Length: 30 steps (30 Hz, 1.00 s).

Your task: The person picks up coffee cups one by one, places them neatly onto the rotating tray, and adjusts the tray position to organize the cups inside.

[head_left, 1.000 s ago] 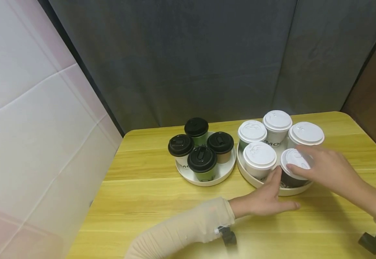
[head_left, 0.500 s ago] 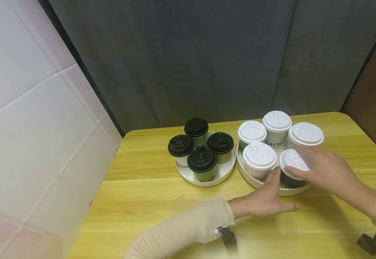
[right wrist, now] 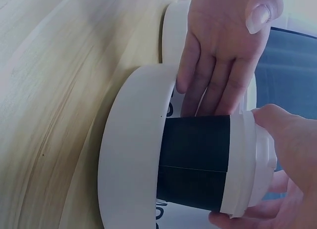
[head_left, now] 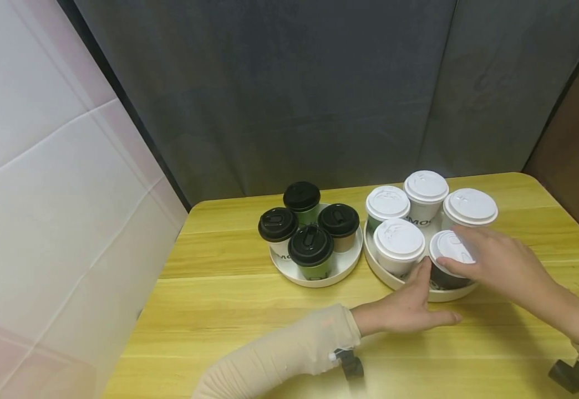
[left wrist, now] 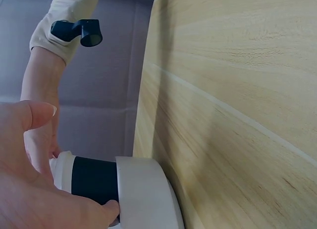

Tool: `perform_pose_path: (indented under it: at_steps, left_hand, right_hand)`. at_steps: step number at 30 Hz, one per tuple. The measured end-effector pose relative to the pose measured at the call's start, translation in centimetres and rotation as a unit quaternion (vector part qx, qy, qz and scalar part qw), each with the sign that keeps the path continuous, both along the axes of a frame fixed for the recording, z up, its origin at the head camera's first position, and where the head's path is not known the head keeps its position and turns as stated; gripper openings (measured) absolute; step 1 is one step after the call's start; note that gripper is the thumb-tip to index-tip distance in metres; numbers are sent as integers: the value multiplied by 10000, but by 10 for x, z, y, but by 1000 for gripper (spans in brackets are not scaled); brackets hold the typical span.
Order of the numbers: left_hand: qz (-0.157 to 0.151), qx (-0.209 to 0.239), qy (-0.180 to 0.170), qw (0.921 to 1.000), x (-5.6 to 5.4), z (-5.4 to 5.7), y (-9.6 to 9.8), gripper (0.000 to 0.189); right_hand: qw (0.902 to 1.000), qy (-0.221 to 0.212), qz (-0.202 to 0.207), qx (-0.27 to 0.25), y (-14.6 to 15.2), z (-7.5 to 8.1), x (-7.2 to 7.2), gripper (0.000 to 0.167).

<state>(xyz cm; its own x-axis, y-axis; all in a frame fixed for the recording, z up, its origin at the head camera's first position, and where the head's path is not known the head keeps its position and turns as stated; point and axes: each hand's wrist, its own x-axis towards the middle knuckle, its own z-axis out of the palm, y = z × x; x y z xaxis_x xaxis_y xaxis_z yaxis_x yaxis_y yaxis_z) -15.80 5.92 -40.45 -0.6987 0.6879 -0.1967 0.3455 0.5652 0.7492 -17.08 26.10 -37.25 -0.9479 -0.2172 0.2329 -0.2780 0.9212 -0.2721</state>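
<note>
My right hand (head_left: 506, 266) grips the white lid of a dark-sleeved paper coffee cup (head_left: 448, 279), thumb and fingers on opposite sides of the lid. This cup stands at the front right of a round white tray (head_left: 444, 297); the right wrist view shows its dark sleeve (right wrist: 195, 162) rising above the tray wall. My left hand (head_left: 409, 311) is held at the tray's front with fingers straight and thumb spread. In the right wrist view the left hand's fingers (right wrist: 213, 85) reach just beside the cup; whether they touch it, I cannot tell. Nothing is held in the left hand.
Several other white-lidded cups (head_left: 399, 244) stand upright on the same tray. Left of it, a smaller white tray (head_left: 314, 283) carries several black-lidded cups (head_left: 311, 246). A dark partition (head_left: 294, 94) rises behind the wooden table (head_left: 209, 321), and a pale wall (head_left: 60, 194) is at the left.
The dark-sleeved cup has shifted slightly left on the tray, along with my right hand, which keeps hold of its lid. My left hand stays in place.
</note>
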Motion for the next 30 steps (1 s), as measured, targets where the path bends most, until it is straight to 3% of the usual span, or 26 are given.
perform_pose_path:
  at_steps: [6,13,19,25,30]
  left_hand:
    - [4,-27,71,10000,-1,0,1,104]
    - [5,0,139,9999,-3,0,1,102]
    - [-18,43,189,9998,-3,6,-5,100]
    - [-315,-137,311,9989,6,20,-22,93]
    - [-836,-701,522,9927,16,47,-43,90]
  right_hand:
    - [10000,-85,-31,40,1,-1,-1,75]
    - [9998,156,-79,30,2,-4,1,79]
    - [9998,88,-116,118,2,-2,3,81]
    - [9992,379,-150,63,-1,6,3,79]
    - [9978,666,-1,61,-8,19,1,74]
